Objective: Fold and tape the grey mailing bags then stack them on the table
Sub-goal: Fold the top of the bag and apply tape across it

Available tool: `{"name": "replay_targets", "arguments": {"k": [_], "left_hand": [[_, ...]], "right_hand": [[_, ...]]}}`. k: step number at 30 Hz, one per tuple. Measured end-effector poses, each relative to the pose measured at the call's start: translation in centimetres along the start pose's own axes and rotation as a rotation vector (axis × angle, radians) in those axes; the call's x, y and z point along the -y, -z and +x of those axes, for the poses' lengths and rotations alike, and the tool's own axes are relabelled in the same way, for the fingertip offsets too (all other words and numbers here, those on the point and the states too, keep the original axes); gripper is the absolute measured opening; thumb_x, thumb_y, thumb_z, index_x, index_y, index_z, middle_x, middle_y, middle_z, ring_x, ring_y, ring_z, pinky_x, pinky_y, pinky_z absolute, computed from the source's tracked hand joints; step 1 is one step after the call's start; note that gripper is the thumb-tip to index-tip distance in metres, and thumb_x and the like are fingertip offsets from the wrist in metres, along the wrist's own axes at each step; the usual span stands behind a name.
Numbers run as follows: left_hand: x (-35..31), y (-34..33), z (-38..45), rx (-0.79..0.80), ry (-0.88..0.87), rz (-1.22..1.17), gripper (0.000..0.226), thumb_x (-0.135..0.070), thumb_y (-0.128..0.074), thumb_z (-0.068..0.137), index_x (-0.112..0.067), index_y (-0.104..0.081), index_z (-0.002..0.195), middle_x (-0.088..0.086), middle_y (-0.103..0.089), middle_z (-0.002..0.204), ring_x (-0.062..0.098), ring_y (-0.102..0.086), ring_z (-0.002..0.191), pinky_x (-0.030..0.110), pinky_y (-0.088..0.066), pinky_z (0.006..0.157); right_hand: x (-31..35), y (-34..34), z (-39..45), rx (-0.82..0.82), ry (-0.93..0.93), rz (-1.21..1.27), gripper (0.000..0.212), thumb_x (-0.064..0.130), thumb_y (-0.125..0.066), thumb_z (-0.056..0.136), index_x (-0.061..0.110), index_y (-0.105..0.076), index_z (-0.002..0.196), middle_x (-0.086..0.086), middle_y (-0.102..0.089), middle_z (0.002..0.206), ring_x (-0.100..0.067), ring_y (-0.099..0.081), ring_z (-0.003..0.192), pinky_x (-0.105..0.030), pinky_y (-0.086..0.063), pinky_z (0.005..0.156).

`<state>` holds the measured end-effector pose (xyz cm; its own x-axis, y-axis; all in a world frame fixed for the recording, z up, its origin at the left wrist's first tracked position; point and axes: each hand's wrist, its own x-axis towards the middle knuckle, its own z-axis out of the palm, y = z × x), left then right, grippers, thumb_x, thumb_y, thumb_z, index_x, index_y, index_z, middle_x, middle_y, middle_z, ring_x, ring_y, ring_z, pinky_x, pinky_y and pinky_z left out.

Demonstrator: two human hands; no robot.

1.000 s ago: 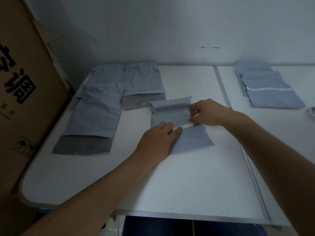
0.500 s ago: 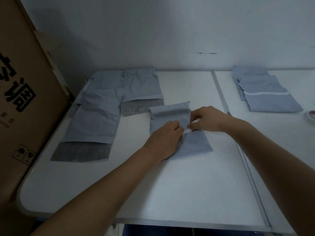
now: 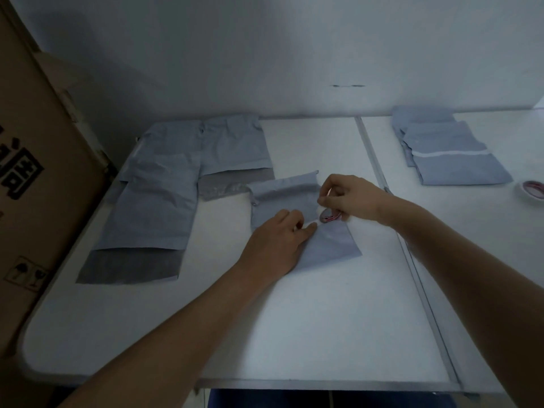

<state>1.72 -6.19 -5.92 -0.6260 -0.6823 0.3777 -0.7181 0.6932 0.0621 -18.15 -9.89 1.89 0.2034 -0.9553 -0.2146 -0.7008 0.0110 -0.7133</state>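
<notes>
A grey mailing bag [image 3: 282, 195] lies folded in the middle of the white table [image 3: 294, 319], its top flap turned down. My left hand [image 3: 275, 245] presses on the fold with its fingers laid flat. At the bag's right edge my right hand [image 3: 348, 198] grips a small roll of tape [image 3: 329, 215] with a pink core, just beside my left fingertips. A stack of folded bags [image 3: 453, 160], the top one with a white strip across it, sits at the back right.
Several unfolded grey bags [image 3: 164, 198] lie spread over the table's left side. A second tape roll [image 3: 532, 192] lies at the far right edge. A tall cardboard box [image 3: 32, 184] stands against the table's left. A seam [image 3: 391, 210] divides the two tabletops.
My right hand has turned at the bag's right edge, so the tape roll now shows under its fingers. My left hand stays pressed on the fold.
</notes>
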Motion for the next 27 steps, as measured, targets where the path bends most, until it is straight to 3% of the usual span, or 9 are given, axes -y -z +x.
{"name": "replay_targets", "arguments": {"k": [6,11,15,19,22,27], "left_hand": [[0.2,0.0,-0.1,0.037,0.049,-0.062,0.039,-0.03,-0.037,0.096,-0.022,-0.064,0.122,0.005,-0.055,0.099,0.02,-0.05,0.085,0.032,-0.046,0.057],[0.2,0.1,-0.2,0.024,0.033,-0.057,0.04,-0.03,-0.036,0.096,-0.021,-0.065,0.122,0.006,-0.056,0.099,0.02,-0.051,0.083,0.031,-0.047,0.056],[0.1,0.1,-0.2,0.027,0.036,-0.057,0.041,-0.031,-0.034,0.096,-0.021,-0.064,0.123,0.006,-0.056,0.099,0.02,-0.05,0.084,0.032,-0.047,0.055],[0.2,0.2,-0.2,0.045,0.038,-0.036,0.043,-0.031,-0.033,0.095,-0.021,-0.064,0.123,0.005,-0.056,0.1,0.019,-0.051,0.084,0.03,-0.046,0.054],[0.1,0.3,-0.2,0.041,0.033,-0.029,0.044,-0.029,-0.033,0.094,-0.019,-0.064,0.122,0.006,-0.057,0.099,0.02,-0.053,0.082,0.03,-0.047,0.053],[-0.1,0.4,-0.3,0.041,0.049,-0.025,0.046,-0.026,-0.031,0.091,-0.017,-0.064,0.122,0.008,-0.057,0.099,0.022,-0.053,0.082,0.031,-0.048,0.053]], "right_hand": [[0.4,0.4,0.2,-0.011,0.009,-0.08,0.021,0.03,-0.067,0.088,0.017,-0.055,0.099,-0.003,-0.065,0.077,-0.015,-0.056,0.057,-0.026,-0.047,0.054],[1.2,0.8,0.1,-0.003,0.054,-0.256,0.022,0.032,-0.066,0.089,0.02,-0.052,0.101,0.003,-0.061,0.079,-0.008,-0.054,0.065,-0.02,-0.036,0.055],[1.5,0.9,0.3,-0.003,0.042,-0.351,0.019,0.032,-0.065,0.088,0.02,-0.054,0.099,0.004,-0.057,0.084,-0.006,-0.051,0.068,-0.02,-0.036,0.055],[2.4,0.9,0.4,0.021,0.04,-0.46,0.012,0.033,-0.063,0.09,0.022,-0.056,0.091,0.001,-0.055,0.091,-0.015,-0.052,0.077,-0.02,-0.035,0.054],[3.1,0.9,0.3,0.046,0.044,-0.518,0.011,0.031,-0.061,0.091,0.021,-0.057,0.09,0.002,-0.053,0.091,-0.016,-0.051,0.082,-0.023,-0.037,0.062],[3.8,0.4,0.4,0.059,0.042,-0.586,0.009,0.027,-0.061,0.09,0.019,-0.057,0.089,0.001,-0.055,0.089,-0.016,-0.052,0.08,-0.024,-0.037,0.061]]}}
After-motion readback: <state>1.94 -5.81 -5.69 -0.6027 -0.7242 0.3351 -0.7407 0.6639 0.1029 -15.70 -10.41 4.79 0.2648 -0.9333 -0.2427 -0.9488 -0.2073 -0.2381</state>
